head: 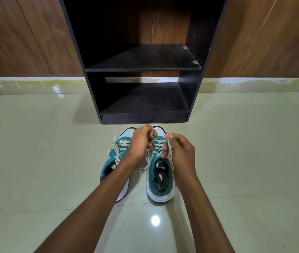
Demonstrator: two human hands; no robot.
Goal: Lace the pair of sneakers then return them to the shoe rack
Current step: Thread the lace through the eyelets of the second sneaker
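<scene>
Two teal-and-white sneakers stand side by side on the tiled floor, toes toward the rack. The left sneaker [115, 161] has its cream lace threaded, with loose ends lying off to its left. The right sneaker [160, 181] also shows crossed lacing. My left hand [141, 141] hovers over the gap between the shoes and pinches one end of the right sneaker's lace. My right hand [180, 149] pinches the other lace end [169, 148] between thumb and fingers above that shoe's tongue. The black shoe rack [144, 69] stands just beyond the toes, both shelves bare.
Glossy cream floor tiles [245, 161] spread to both sides. A wood-panelled wall [17, 39] with a pale skirting strip runs behind the rack. The rack's lower shelf [145, 101] sits close to floor level.
</scene>
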